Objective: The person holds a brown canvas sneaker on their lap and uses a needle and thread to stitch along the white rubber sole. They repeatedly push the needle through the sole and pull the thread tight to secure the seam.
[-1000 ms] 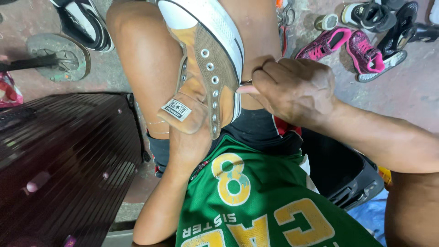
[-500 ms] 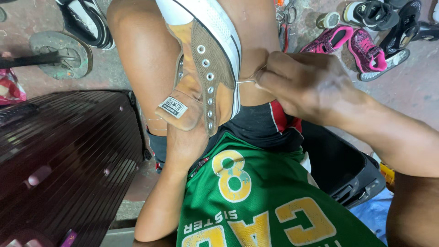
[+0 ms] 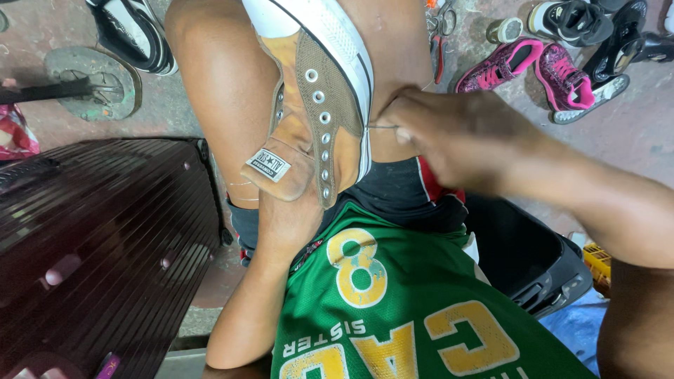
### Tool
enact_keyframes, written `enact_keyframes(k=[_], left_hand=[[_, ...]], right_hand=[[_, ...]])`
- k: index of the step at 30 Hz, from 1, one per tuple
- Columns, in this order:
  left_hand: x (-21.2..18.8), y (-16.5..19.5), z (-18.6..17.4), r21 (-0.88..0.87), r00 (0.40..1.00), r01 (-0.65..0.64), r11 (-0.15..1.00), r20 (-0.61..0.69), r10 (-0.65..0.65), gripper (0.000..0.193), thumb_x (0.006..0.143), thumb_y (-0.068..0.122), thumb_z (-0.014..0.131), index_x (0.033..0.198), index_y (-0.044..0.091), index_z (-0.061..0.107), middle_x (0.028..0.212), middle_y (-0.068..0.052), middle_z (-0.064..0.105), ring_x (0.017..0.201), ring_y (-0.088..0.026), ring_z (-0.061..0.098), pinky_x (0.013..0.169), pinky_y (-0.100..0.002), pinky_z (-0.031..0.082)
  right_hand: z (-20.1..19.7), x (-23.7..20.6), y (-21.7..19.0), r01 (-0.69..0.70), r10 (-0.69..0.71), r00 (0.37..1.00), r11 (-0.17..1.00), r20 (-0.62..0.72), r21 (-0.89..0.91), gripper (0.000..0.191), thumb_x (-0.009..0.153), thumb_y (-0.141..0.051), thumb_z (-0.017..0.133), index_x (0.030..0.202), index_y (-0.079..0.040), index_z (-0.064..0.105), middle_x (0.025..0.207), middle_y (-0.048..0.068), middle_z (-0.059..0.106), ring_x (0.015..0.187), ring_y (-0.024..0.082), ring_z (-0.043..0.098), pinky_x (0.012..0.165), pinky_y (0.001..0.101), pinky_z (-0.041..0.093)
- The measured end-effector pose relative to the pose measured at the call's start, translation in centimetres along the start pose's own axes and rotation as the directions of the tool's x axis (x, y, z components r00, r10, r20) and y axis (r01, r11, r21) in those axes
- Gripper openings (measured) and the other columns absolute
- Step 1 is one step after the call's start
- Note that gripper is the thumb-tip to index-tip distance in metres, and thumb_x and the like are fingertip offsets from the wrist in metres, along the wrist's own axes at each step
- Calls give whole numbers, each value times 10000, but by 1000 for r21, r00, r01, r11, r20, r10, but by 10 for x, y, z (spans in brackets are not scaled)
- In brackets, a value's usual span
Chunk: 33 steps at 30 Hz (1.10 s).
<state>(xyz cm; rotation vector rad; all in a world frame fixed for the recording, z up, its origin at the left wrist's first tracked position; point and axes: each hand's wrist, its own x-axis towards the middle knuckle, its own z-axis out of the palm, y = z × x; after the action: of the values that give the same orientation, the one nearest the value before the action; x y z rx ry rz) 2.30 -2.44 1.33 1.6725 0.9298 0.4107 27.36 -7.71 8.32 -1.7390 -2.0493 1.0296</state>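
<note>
A tan high-top sneaker [image 3: 309,119] with a white rubber sole and metal eyelets rests sole-up between my bare knees. My left hand [image 3: 284,221] reaches up into it from below; the fingers are hidden inside the shoe and hold it steady. My right hand [image 3: 449,133] is closed at the sole's right edge, its fingertips pinching a thin needle or thread [image 3: 382,127] that runs into the seam between sole and canvas. I wear a green jersey [image 3: 393,309] with yellow print.
A dark ribbed suitcase [image 3: 105,245] fills the left. On the concrete floor lie pink shoes [image 3: 533,70], black shoes [image 3: 604,35], a black-and-white sneaker [image 3: 133,35], a round metal plate [image 3: 91,81] and small hand tools [image 3: 439,28]. A black case [image 3: 533,267] sits at right.
My right hand stays at the sole's edge, shifting only slightly while it pinches the thread. The sneaker and my left hand keep almost the same place.
</note>
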Motion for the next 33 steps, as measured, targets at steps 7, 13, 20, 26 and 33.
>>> enact_keyframes(k=[7, 13, 20, 26, 33], left_hand=[[1, 1, 0, -67, 1000, 23, 997, -12, -24, 116, 972, 45, 591, 1072, -4, 624, 1014, -125, 647, 941, -257, 660, 825, -389, 536], [-1, -3, -1, -17, 999, -53, 998, -4, 53, 128, 958, 35, 599, 1072, -3, 642, 1011, -130, 654, 947, -280, 660, 824, -408, 529], [-26, 30, -18, -209, 913, 385, 899, -54, -404, 124, 950, 47, 609, 994, -31, 695, 825, -140, 674, 685, -195, 685, 620, -332, 556], [-42, 70, -25, 223, 827, 52, 973, -555, 82, 274, 912, 103, 701, 1143, -14, 610, 1133, -126, 496, 788, -99, 551, 580, -231, 473], [-3, 113, -2, 578, 902, -282, 766, -112, 417, 250, 959, 162, 800, 1156, 46, 698, 1061, -109, 586, 895, -238, 637, 706, -352, 544]], right_hand=[[11, 6, -17, 50, -148, 972, 886, -181, -461, 165, 994, -215, 685, 975, -72, 605, 962, 66, 616, 842, 221, 652, 670, 348, 529], [8, 4, 4, 92, -223, 956, 847, -193, -524, 414, 978, -403, 766, 778, -84, 592, 688, 51, 548, 578, 223, 587, 528, 371, 471], [-17, -17, 33, 75, -164, 956, 938, -244, -337, 164, 990, -232, 746, 944, -105, 652, 862, 42, 632, 766, 266, 648, 640, 394, 491], [-7, -31, 38, 50, -107, 982, 943, -156, -330, 194, 932, -266, 752, 920, -105, 643, 801, 66, 616, 706, 290, 657, 574, 430, 464], [-6, -26, 25, 57, -107, 978, 963, -180, -262, 291, 977, -299, 730, 873, -72, 579, 807, 69, 598, 751, 298, 659, 607, 428, 474]])
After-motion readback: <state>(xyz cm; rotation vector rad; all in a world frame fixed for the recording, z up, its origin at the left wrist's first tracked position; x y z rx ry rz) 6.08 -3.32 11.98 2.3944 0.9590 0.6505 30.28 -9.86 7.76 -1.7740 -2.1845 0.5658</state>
